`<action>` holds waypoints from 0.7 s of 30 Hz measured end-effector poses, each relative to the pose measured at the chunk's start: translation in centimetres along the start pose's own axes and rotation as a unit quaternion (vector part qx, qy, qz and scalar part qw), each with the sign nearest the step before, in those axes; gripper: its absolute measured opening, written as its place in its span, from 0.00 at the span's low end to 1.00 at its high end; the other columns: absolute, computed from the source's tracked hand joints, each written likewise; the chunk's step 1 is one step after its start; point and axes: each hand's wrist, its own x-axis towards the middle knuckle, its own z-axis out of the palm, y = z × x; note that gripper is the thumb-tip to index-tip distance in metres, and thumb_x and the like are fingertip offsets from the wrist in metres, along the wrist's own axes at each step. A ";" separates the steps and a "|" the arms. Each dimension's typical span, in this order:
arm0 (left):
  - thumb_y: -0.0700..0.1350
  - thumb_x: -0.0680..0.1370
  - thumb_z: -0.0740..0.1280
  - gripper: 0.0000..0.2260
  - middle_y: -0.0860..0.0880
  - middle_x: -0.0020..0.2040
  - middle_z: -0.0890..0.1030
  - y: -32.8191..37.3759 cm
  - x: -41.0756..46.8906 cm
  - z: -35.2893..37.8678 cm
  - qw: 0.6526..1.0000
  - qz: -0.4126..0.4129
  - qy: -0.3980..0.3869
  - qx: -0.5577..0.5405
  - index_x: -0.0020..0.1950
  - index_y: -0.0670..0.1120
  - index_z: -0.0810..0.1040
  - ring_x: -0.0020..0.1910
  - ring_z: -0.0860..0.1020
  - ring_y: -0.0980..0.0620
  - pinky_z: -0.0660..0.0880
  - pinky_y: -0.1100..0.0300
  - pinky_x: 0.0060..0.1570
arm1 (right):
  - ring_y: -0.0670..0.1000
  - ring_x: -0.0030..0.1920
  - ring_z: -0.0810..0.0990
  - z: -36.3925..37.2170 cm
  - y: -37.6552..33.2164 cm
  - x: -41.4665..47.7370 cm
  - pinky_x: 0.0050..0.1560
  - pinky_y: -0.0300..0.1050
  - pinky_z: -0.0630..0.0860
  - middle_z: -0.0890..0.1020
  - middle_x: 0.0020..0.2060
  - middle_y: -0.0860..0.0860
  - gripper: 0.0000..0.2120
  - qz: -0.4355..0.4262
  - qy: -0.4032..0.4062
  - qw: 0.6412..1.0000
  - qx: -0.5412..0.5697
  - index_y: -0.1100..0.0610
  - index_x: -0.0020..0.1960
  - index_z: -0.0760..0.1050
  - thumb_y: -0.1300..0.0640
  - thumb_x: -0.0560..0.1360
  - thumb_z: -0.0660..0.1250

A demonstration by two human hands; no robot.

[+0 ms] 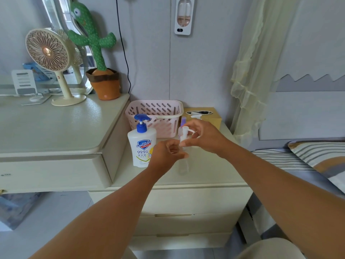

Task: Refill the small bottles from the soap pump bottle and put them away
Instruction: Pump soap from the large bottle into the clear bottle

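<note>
A white soap pump bottle (141, 146) with a blue pump head stands on the cream nightstand (205, 172). Just right of it stands a small clear bottle (183, 165). My left hand (167, 154) grips this small bottle near its top. My right hand (202, 137) pinches the small bottle's white pump cap (185, 132) at the neck. Behind my right hand a second small bottle with a purple top (183, 120) peeks out, mostly hidden.
A pink slotted basket (155, 109) sits at the back of the nightstand, beside a tan tissue box (209, 116). A higher dresser (56, 128) on the left carries a fan, a plush cactus and a mirror. A bed lies to the right.
</note>
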 end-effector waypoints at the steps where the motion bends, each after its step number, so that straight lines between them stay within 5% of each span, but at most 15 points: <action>1: 0.43 0.66 0.78 0.15 0.50 0.44 0.84 0.0 0.0 0.0 1.000 -0.001 -0.001 0.004 0.51 0.46 0.82 0.43 0.82 0.58 0.74 0.74 0.41 | 0.39 0.39 0.76 0.3 0.0 -0.1 0.39 0.35 0.71 0.79 0.44 0.42 0.26 0.010 0.018 1.000 -0.008 0.53 0.55 0.75 0.50 0.61 0.80; 7: 0.46 0.67 0.78 0.16 0.52 0.45 0.84 -0.1 0.1 -0.1 1.000 -0.005 -0.008 0.028 0.53 0.48 0.82 0.44 0.81 0.59 0.74 0.72 0.42 | 0.41 0.31 0.73 1.0 0.6 0.3 0.32 0.34 0.64 0.76 0.31 0.41 0.17 0.005 0.064 0.993 -0.097 0.53 0.43 0.78 0.45 0.63 0.78; 14: 0.40 0.67 0.77 0.16 0.46 0.47 0.84 1.0 0.8 -0.3 0.997 -0.034 -0.070 -0.014 0.53 0.42 0.81 0.48 0.82 0.47 0.78 0.58 0.52 | 0.41 0.37 0.77 -0.3 1.0 0.0 0.38 0.34 0.68 0.83 0.44 0.48 0.19 0.000 0.027 0.999 -0.034 0.55 0.52 0.78 0.54 0.64 0.78; 17: 0.39 0.68 0.76 0.15 0.45 0.50 0.84 1.9 0.8 -0.5 0.994 -0.037 -0.077 -0.060 0.53 0.41 0.80 0.51 0.82 0.47 0.77 0.58 0.54 | 0.43 0.44 0.80 -1.1 0.6 -0.5 0.45 0.32 0.73 0.83 0.49 0.50 0.24 0.031 0.023 0.993 0.108 0.55 0.60 0.73 0.60 0.66 0.77; 21: 0.43 0.69 0.76 0.11 0.47 0.45 0.81 3.9 0.6 -0.6 0.997 0.003 -0.062 -0.037 0.49 0.43 0.79 0.43 0.79 0.53 0.76 0.58 0.49 | 0.46 0.53 0.81 -1.4 -0.8 -1.0 0.51 0.39 0.74 0.82 0.52 0.47 0.26 0.056 0.042 0.980 0.187 0.53 0.62 0.72 0.53 0.67 0.77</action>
